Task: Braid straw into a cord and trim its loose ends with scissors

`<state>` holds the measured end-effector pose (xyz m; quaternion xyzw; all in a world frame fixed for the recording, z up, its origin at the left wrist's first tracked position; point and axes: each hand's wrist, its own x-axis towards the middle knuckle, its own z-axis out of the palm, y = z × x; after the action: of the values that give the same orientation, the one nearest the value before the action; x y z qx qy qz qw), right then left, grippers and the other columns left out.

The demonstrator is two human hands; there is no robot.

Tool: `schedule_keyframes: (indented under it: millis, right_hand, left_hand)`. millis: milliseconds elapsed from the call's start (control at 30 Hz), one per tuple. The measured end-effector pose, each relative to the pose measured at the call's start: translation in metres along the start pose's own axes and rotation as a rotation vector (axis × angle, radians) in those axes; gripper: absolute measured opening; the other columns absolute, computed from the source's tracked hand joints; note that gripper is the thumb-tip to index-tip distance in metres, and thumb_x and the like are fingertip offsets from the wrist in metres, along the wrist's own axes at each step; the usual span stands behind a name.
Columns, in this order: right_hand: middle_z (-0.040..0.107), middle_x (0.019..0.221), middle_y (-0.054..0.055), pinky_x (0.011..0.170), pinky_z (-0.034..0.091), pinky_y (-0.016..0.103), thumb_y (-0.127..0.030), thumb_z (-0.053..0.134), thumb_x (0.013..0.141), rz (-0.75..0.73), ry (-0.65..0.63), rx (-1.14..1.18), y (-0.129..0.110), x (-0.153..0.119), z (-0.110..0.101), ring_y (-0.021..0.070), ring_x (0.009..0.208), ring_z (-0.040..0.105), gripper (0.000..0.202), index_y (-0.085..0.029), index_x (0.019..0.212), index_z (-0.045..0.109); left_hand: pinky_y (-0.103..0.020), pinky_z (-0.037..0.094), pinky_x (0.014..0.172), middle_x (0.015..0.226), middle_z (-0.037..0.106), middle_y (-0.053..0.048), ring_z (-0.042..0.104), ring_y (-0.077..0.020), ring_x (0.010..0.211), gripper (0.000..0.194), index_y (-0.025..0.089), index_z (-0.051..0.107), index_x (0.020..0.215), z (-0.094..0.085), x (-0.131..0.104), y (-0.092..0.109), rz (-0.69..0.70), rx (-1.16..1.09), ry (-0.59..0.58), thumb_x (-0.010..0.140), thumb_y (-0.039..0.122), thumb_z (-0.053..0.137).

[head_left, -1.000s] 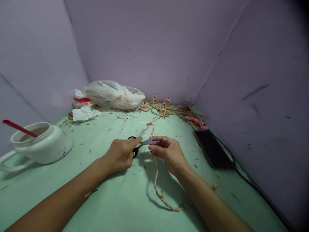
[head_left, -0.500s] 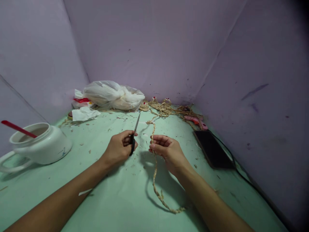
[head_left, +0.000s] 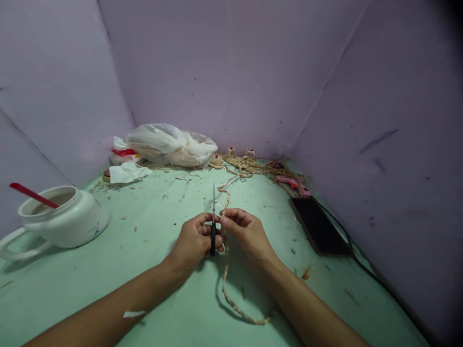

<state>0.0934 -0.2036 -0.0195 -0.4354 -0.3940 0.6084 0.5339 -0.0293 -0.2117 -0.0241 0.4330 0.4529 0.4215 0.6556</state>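
Note:
Black-handled scissors (head_left: 213, 236) are in my left hand (head_left: 197, 238), blades closed and pointing away from me. My right hand (head_left: 248, 233) pinches a braided straw-coloured cord (head_left: 224, 284) between thumb and fingers. Both hands meet at the cord, with the left fingertips close to or touching it. One stretch of the cord curves down toward me and ends near my right forearm; the other runs up toward a tangle of cords (head_left: 246, 166) at the back.
A white pot (head_left: 81, 217) with a red handle sticking out stands at left. Along the back lie a plastic bag (head_left: 170, 144) and white paper (head_left: 128, 172). To the right are a pink tool (head_left: 289, 181), a phone (head_left: 321, 226) and a black cable (head_left: 376, 274) on the green surface (head_left: 173, 313).
My left hand has moved right and toward me with the scissors, which now point more straight ahead. It has come up to my right hand, which has shifted slightly left with the cord.

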Motion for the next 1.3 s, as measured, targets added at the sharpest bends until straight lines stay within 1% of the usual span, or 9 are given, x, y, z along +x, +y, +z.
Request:
schedule_keyframes:
  millis: [100, 200, 333, 433, 567, 867, 1033, 1167, 1300]
  right_hand:
    - [0.062, 0.059, -0.001, 0.057, 0.043, 0.023, -0.023, 0.073, 0.053, -0.041, 0.075, -0.006, -0.003, 0.002, -0.001, 0.0096, 0.055, 0.055, 0.02, -0.014, 0.066, 0.061]
    - [0.06, 0.053, -0.002, 0.052, 0.042, 0.023, -0.022, 0.074, 0.049, -0.02, 0.151, -0.045, -0.006, 0.005, -0.004, 0.0084, 0.048, 0.052, 0.021, -0.013, 0.063, 0.061]
    - [0.058, 0.05, -0.003, 0.048, 0.04, 0.022, -0.02, 0.073, 0.046, -0.037, 0.241, -0.063, -0.01, 0.011, -0.011, 0.0078, 0.045, 0.05, 0.026, -0.013, 0.068, 0.061]
    - [0.058, 0.05, -0.002, 0.047, 0.039, 0.022, -0.018, 0.071, 0.046, -0.047, 0.269, -0.089, -0.013, 0.013, -0.013, 0.0082, 0.044, 0.05, 0.028, -0.012, 0.072, 0.062]
    - [0.058, 0.049, -0.001, 0.046, 0.037, 0.022, -0.016, 0.067, 0.048, -0.045, 0.268, -0.129, -0.014, 0.012, -0.012, 0.0084, 0.044, 0.049, 0.021, -0.012, 0.068, 0.064]
    - [0.059, 0.055, 0.001, 0.049, 0.038, 0.024, -0.022, 0.066, 0.055, -0.174, 0.237, -0.295, -0.004, 0.009, -0.01, 0.0107, 0.049, 0.049, 0.017, -0.013, 0.07, 0.064]
    - [0.059, 0.055, 0.0, 0.049, 0.039, 0.024, -0.022, 0.067, 0.054, -0.176, 0.249, -0.302, -0.005, 0.009, -0.011, 0.0106, 0.049, 0.05, 0.017, -0.014, 0.069, 0.063]
    - [0.058, 0.053, -0.002, 0.048, 0.04, 0.023, -0.019, 0.066, 0.053, -0.153, 0.238, -0.247, -0.009, 0.007, -0.009, 0.0096, 0.046, 0.05, 0.028, -0.013, 0.079, 0.06]
    - [0.057, 0.05, -0.003, 0.048, 0.041, 0.022, -0.014, 0.066, 0.052, -0.058, 0.249, -0.172, -0.013, 0.008, -0.008, 0.0093, 0.045, 0.052, 0.028, -0.013, 0.079, 0.056]
  left_hand:
    - [-0.019, 0.037, 0.045, 0.057, 0.057, 0.003, 0.054, -0.0093, 0.048, 0.041, 0.015, 0.047, 0.087, 0.002, -0.002, -0.003, -0.041, 0.034, -0.071, 0.052, 0.02, 0.067]
    - [-0.02, 0.036, 0.044, 0.056, 0.055, 0.003, 0.053, -0.0106, 0.047, 0.035, 0.016, 0.046, 0.089, -0.002, -0.001, -0.002, -0.012, 0.195, -0.087, 0.06, 0.026, 0.061]
    - [-0.025, 0.041, 0.054, 0.064, 0.059, 0.002, 0.056, -0.0134, 0.057, 0.026, 0.019, 0.05, 0.092, -0.021, 0.003, 0.007, 0.319, 0.812, 0.051, 0.067, 0.024, 0.051]
    - [-0.029, 0.041, 0.063, 0.083, 0.065, 0.0, 0.06, -0.0189, 0.073, 0.035, 0.023, 0.052, 0.101, -0.033, 0.006, 0.012, 0.549, 1.308, 0.114, 0.066, 0.022, 0.049]
    - [-0.032, 0.042, 0.067, 0.094, 0.065, -0.005, 0.06, -0.0235, 0.082, 0.045, 0.021, 0.049, 0.111, -0.039, 0.01, 0.01, 0.647, 1.575, 0.096, 0.066, 0.023, 0.047]
    - [-0.03, 0.043, 0.063, 0.091, 0.067, -0.004, 0.063, -0.021, 0.077, 0.048, 0.022, 0.045, 0.119, -0.043, 0.014, 0.005, 0.626, 1.652, 0.103, 0.071, 0.017, 0.041]
    - [-0.027, 0.043, 0.064, 0.088, 0.068, -0.001, 0.063, -0.0184, 0.078, 0.045, 0.024, 0.051, 0.112, -0.043, 0.014, 0.008, 0.586, 1.523, 0.052, 0.07, 0.013, 0.04]
    - [-0.023, 0.043, 0.063, 0.082, 0.068, 0.003, 0.062, -0.0152, 0.073, 0.035, 0.026, 0.057, 0.101, -0.043, 0.015, 0.01, 0.554, 1.321, 0.14, 0.07, 0.018, 0.043]
    - [-0.024, 0.043, 0.063, 0.081, 0.068, 0.002, 0.062, -0.0156, 0.071, 0.035, 0.025, 0.058, 0.101, -0.041, 0.015, 0.01, 0.497, 1.276, 0.212, 0.069, 0.02, 0.045]
